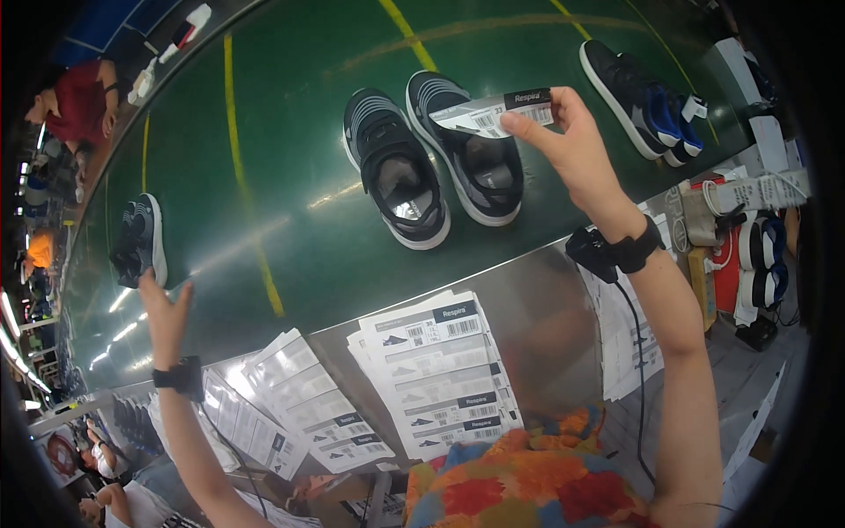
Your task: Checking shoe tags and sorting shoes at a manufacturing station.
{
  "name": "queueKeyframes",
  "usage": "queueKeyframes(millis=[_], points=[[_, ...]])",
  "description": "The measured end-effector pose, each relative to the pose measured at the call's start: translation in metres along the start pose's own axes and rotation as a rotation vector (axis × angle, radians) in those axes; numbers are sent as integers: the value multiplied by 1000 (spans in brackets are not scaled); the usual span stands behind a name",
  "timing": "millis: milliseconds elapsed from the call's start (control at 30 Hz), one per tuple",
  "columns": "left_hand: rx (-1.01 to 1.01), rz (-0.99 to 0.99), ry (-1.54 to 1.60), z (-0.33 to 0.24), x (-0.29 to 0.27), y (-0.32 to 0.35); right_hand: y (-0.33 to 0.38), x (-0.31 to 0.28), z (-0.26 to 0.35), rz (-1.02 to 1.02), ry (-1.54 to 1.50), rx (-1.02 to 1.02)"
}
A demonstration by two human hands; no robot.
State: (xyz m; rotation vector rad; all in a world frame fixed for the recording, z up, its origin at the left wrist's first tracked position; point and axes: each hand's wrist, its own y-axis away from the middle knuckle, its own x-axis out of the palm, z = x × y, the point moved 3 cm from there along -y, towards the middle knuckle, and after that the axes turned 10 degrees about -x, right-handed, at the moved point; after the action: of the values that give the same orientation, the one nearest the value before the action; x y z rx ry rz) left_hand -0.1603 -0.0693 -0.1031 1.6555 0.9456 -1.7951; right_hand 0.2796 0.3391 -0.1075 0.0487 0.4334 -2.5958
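Observation:
My right hand (576, 145) pinches a white-and-black printed label (480, 121) between thumb and fingers. The label hangs curved over a pair of black sneakers with grey stripes, a left shoe (390, 163) and a right shoe (488, 180), and covers part of the right one. Both stand on a green belt (299, 255), toes pointing away from me. Far to the left, my left hand (165, 308) reaches to another dark pair of shoes (141, 238) with white soles. Its thumb is spread apart and its fingertips are at the near end of that pair; whether they touch is unclear.
Sheets of printed labels (431, 374) lie along the belt's near metal edge, with more sheets (317, 400) to their left. Another black pair with blue linings (642, 106) stands at right on the belt. A person in red (79, 106) is across the belt at far left.

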Motion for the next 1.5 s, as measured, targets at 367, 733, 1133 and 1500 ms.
queueKeyframes(millis=[367,733,1133,1500], points=[[-618,342,-702,127,60,-135,-13,-5,-21,141,341,96],[-161,538,-127,37,7,-84,61,-101,32,76,549,-70],[208,75,439,-233,-139,232,200,38,111,507,-286,12],[281,-96,650,-252,-93,284,235,23,111,625,528,-661]])
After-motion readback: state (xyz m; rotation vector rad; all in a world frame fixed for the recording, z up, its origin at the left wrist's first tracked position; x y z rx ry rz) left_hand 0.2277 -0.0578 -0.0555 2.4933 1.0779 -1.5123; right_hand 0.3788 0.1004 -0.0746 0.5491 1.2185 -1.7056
